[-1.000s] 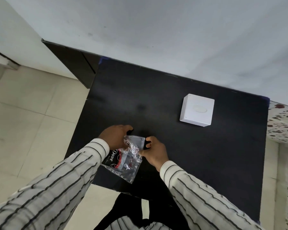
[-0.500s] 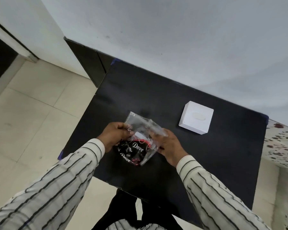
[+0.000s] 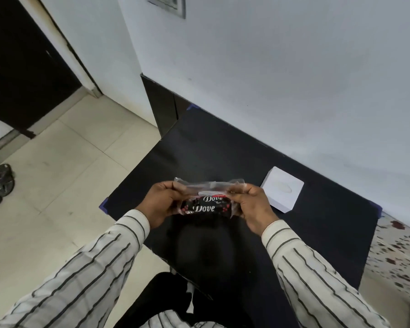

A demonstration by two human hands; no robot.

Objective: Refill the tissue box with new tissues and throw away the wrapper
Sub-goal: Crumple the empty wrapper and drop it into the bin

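A clear plastic wrapper (image 3: pixel 207 200) with black "Dove" printing is held up above the black table (image 3: pixel 223 157), stretched sideways between both hands. My left hand (image 3: pixel 165 201) pinches its left end and my right hand (image 3: pixel 250 203) pinches its right end. The white square tissue box (image 3: pixel 282 189), with an oval slot on its top, sits on the table to the right of my right hand, apart from it. Whether tissues are inside the wrapper I cannot tell.
The table stands against a white wall (image 3: pixel 270 79). A dark low cabinet (image 3: pixel 161 107) is at its far left corner. Tiled floor (image 3: pixel 57 174) lies to the left, with sandals (image 3: pixel 0 183) near a dark doorway (image 3: pixel 21 67). A speckled surface (image 3: pixel 398 252) borders the table's right.
Both hands lifted the wrapper off the table and pulled it out sideways to a flat, level hold. The view tilted up and left, showing more wall and floor.
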